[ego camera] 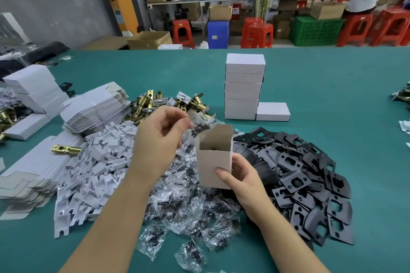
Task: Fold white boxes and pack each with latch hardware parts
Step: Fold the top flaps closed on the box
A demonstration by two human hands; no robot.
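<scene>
I am holding the open white box (pixel 214 165) upright above the near middle of the table (pixel 332 86), my right hand (pixel 240 180) curled round its lower right corner, thumb pressing on the front face; something brassy is already showing inside, though I cannot tell exactly what. My left hand (pixel 158 139) is pinching a small clear screw bag (pixel 199 128) at its top and hanging it just beside the box's open mouth. I am judging the box as thin card, light and easily crushed, so I am gripping it low, where the folded bottom stiffens it, rather than by the loose top flaps. The bag is looking soft, slippery and crinkly, its little black screws weighing down one end, so taking it by the plastic edge is letting the heavy end lead in. The pile of black strike plates (pixel 310 182) towards the right edge is looking stiff and sharp-cornered, best taken by an edge. The finished boxes (pixel 243 88) are standing stacked towards the far edge
</scene>
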